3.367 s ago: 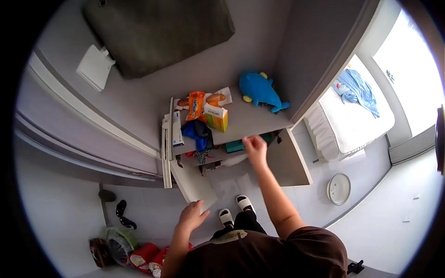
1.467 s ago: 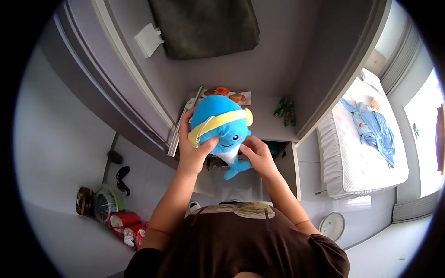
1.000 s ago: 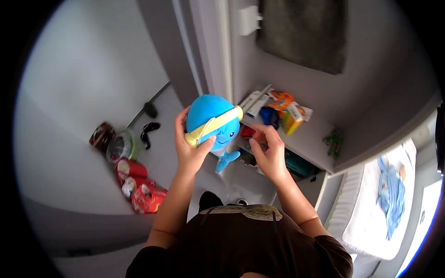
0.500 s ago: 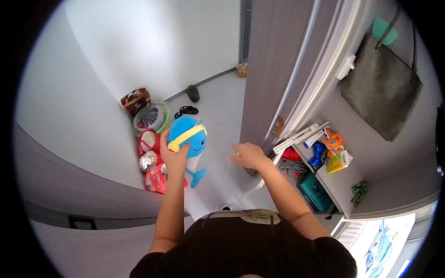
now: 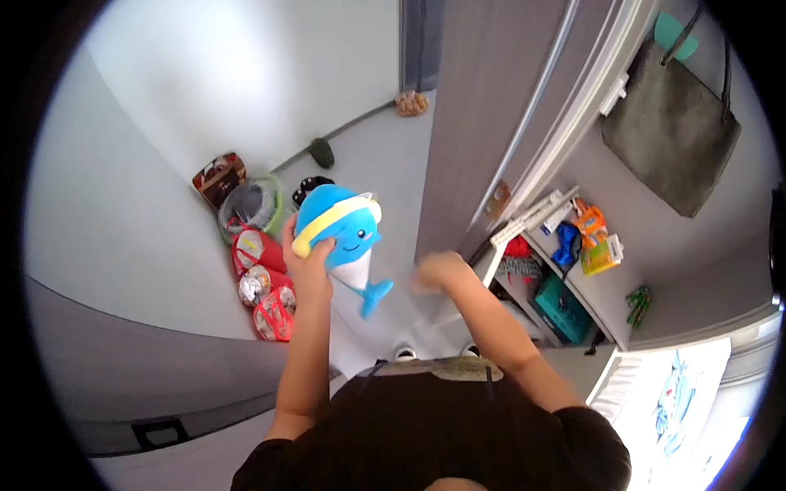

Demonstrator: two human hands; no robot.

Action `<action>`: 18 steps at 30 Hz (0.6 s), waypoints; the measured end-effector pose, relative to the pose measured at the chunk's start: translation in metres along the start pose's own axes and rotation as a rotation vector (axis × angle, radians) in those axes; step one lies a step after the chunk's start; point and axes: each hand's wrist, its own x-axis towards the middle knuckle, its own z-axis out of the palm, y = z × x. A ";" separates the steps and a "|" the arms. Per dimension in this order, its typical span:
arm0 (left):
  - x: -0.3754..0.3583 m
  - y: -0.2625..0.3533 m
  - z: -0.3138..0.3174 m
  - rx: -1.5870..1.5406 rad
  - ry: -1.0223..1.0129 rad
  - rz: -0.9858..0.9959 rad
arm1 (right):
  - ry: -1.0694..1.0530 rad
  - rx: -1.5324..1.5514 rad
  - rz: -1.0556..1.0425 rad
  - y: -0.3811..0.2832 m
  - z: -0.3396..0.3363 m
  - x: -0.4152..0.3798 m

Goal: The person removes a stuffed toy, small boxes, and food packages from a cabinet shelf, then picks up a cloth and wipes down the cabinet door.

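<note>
A blue and white plush toy (image 5: 352, 233) with a yellow band round its head and a smiling face is held in front of me. My left hand (image 5: 309, 252) grips it from its left side, the thumb across its front. The toy's tail hangs down to the right, over the floor. My right hand (image 5: 435, 272) is raised to the right of the toy, apart from it and holding nothing that I can see. Its fingers are smeared by motion.
Red bags (image 5: 274, 313), a green-rimmed container (image 5: 252, 204) and a box (image 5: 219, 180) stand along the left wall. Dark shoes (image 5: 307, 186) lie beyond the toy. At right are a brown door (image 5: 483, 90), a cabinet with packets (image 5: 602, 255) and a hanging grey bag (image 5: 671, 131).
The plush toy has turned in my left hand, its face and tail now further right. The view has shifted, and my right hand has blurred with movement.
</note>
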 end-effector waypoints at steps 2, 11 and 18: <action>0.006 0.006 -0.005 0.133 -0.035 0.086 | -0.175 -0.251 -0.092 0.024 0.000 -0.010; -0.012 0.016 0.026 -0.070 -0.252 -0.004 | 1.037 0.571 -0.389 -0.002 -0.036 -0.081; -0.030 0.022 0.037 0.215 -0.373 0.322 | 1.178 0.647 -0.577 -0.039 -0.067 -0.123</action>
